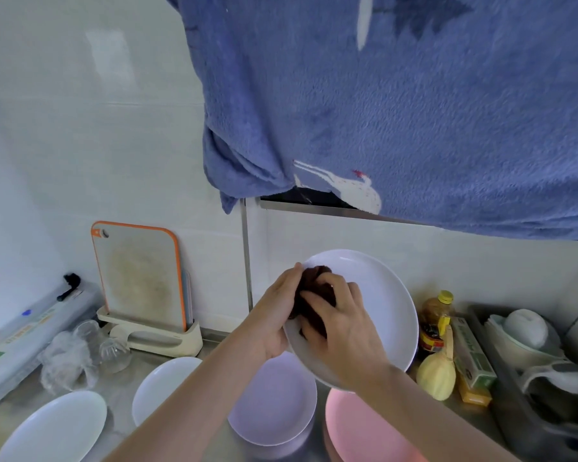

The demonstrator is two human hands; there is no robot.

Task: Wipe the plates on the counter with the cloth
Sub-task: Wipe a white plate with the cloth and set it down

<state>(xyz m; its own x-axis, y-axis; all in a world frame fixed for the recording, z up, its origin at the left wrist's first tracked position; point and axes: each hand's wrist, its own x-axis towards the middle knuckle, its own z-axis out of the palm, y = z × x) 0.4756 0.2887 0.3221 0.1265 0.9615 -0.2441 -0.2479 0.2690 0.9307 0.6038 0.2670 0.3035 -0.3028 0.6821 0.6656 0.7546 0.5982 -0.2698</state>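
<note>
I hold a large white plate [384, 301] tilted up above the counter. My left hand [277, 315] grips its left rim from behind. My right hand [344, 321] presses a dark brown cloth [314, 291] against the plate's face. Below on the counter lie a lilac plate [274, 405], a pink plate [357, 431], a white plate [161, 385] and another white plate [54, 428] at the lower left.
A blue fleece towel [414, 111] hangs overhead at the top right. An orange-edged cutting board [141, 278] stands in a holder by the wall. Clear glasses [80, 355], a wrap dispenser [24, 341], an oil bottle [436, 318], a yellow gourd [436, 375] and a dark dish rack [541, 378] surround the plates.
</note>
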